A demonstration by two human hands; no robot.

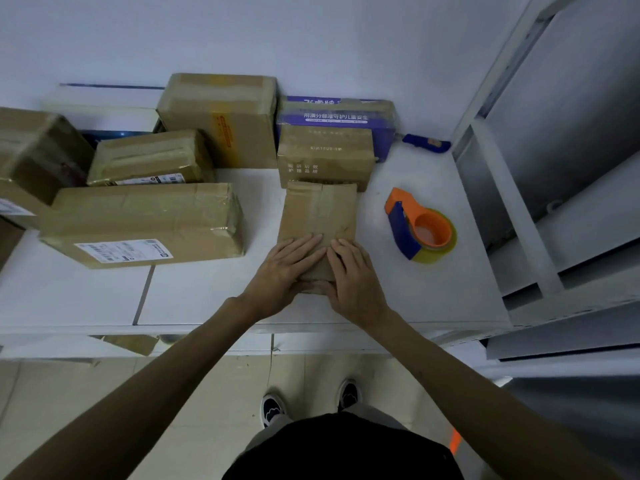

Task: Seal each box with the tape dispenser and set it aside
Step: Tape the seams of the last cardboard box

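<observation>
Dark clothing fills the bottom centre, bare forearms reaching up to the white desk. At left lies a long labelled box; at centre the left hand and right hand lie side by side on the near end of a small brown box, fingers straight, held together, pressing flat. Right of it, apart, the orange-and-blue tape dispenser rests on the desk.

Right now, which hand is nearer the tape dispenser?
Right. The right hand rests on the small box, left of the dispenser and not touching it; the left hand rests on the same box, farther left.
</observation>
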